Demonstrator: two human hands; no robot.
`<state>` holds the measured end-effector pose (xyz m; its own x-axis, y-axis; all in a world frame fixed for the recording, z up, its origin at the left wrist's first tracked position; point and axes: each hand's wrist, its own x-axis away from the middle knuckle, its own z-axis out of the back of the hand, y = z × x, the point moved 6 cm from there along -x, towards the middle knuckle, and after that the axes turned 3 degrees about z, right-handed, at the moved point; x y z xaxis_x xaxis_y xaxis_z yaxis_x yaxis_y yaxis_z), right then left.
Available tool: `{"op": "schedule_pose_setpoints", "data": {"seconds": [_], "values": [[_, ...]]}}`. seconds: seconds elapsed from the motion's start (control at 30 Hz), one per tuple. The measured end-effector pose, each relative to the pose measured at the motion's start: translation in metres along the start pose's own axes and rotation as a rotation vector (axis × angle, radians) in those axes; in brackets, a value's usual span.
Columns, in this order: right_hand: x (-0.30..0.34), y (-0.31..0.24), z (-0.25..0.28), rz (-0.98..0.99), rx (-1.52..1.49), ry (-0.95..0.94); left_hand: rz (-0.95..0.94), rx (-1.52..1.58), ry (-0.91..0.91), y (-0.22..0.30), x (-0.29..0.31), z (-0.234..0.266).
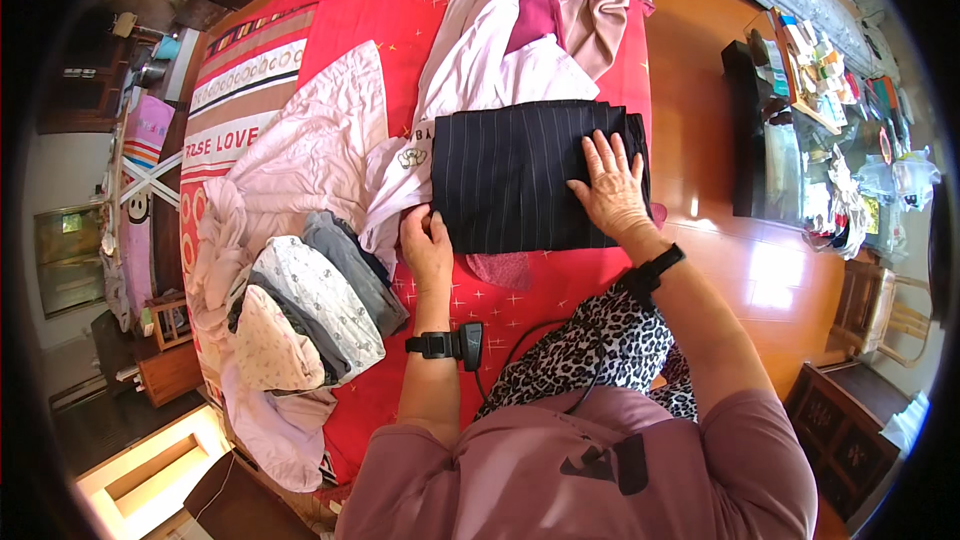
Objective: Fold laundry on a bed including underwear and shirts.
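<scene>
Mauve shirt (540,480) is looming nearest; on the bed (345,15), the open right hand (612,190) is apparently smoothing folded pinstriped cloth (510,175), left hand (427,248) curling at its near-left corner, grip unclear; edges are likely needing squaring.

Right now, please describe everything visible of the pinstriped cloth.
The pinstriped cloth, dark with thin pale stripes, looks woven. It lies folded into a flat rectangle, layered edges showing at right, on the red bedspread; pink cloth shows past its near edge. The right hand rests spread on it; the left hand is at its left edge.
</scene>
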<state>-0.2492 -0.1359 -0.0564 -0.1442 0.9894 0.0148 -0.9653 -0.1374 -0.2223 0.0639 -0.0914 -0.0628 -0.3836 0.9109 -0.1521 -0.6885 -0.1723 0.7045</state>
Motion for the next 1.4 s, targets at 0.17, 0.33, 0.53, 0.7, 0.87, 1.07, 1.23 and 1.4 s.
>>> {"op": "schedule_pose_setpoints", "data": {"seconds": [0.17,0.33,0.53,0.7,0.87,1.07,1.23,1.4], "values": [[-0.002,-0.053,0.029,0.180,-0.070,0.048,0.144,-0.064,-0.171,0.022,-0.030,-0.024],[-0.009,-0.071,0.026,0.260,-0.111,-0.007,0.277,0.196,-0.300,0.007,-0.044,-0.031],[-0.017,-0.055,-0.012,0.243,-0.026,-0.122,0.207,0.365,-0.380,0.034,-0.047,-0.030],[-0.016,-0.058,-0.014,0.233,-0.042,-0.132,0.165,0.332,-0.374,0.038,-0.054,-0.027],[-0.015,-0.054,-0.018,0.210,-0.052,-0.135,-0.170,-0.021,-0.002,0.060,-0.049,-0.003],[-0.016,-0.055,-0.017,0.222,-0.017,-0.099,0.133,-0.115,-0.284,0.005,-0.015,-0.016],[-0.016,-0.056,-0.019,0.208,0.010,-0.106,0.099,-0.209,-0.217,-0.002,-0.006,-0.002],[-0.016,-0.060,-0.018,0.212,0.021,-0.129,0.268,0.027,-0.414,-0.012,-0.003,-0.006]]}}
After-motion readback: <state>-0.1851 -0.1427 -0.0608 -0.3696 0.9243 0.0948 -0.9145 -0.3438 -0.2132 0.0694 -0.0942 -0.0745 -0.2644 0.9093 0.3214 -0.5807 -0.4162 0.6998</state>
